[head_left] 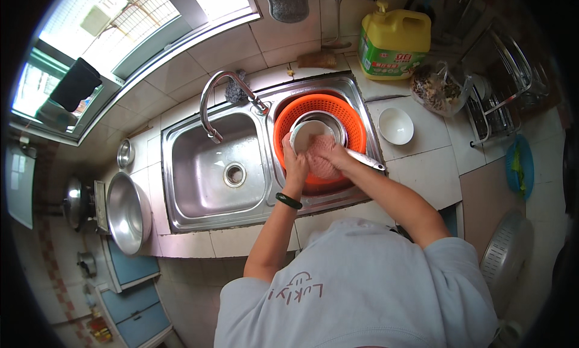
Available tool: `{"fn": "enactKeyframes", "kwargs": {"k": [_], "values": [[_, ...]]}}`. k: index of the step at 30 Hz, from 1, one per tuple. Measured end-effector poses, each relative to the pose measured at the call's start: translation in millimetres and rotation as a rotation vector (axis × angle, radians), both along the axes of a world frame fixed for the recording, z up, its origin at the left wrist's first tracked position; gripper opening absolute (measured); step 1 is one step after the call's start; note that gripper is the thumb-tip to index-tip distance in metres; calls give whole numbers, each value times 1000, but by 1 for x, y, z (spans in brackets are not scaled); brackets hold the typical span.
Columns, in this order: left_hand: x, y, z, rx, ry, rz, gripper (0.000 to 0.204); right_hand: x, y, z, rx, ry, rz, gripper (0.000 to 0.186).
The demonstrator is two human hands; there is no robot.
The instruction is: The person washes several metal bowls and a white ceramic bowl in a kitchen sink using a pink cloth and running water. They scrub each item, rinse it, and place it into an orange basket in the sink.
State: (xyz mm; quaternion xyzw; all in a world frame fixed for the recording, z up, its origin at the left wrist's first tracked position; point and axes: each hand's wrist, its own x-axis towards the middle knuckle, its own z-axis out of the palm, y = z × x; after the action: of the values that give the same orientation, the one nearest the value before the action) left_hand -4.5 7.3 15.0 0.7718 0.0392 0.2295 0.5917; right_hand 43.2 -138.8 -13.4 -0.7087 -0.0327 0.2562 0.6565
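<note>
My left hand (294, 159) grips the left side of a white bowl (307, 131) over the right sink basin. My right hand (333, 152) is closed on a pink cloth (319, 162), pressed against the inside of the bowl. Beneath them, a steel pot (339, 128) with a long handle (365, 159) sits in an orange colander (298, 106) in that basin. The bowl covers part of the pot, and some of my fingers are hidden by the bowl and cloth.
Left: steel sink basin (205, 179), faucet (214, 78), large steel basin (125, 212), small steel bowl (125, 155). Right: white bowl (395, 124), yellow jug (393, 40), plastic bag (440, 88), metal rack (497, 100), blue basket (523, 167) with greens. Window (132, 28) at upper left.
</note>
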Motion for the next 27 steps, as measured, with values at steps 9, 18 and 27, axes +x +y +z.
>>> {"fn": "enactKeyframes", "kwargs": {"k": [9,18,27], "values": [[4,-13,5,-142,100,-62,38,13,-7,87,-605,-1176,-42,44],[7,-17,3,-190,193,-93,45,4,10,61,-453,-922,135,18],[8,-9,8,-195,94,-141,45,11,5,78,-836,-1035,304,14]]}}
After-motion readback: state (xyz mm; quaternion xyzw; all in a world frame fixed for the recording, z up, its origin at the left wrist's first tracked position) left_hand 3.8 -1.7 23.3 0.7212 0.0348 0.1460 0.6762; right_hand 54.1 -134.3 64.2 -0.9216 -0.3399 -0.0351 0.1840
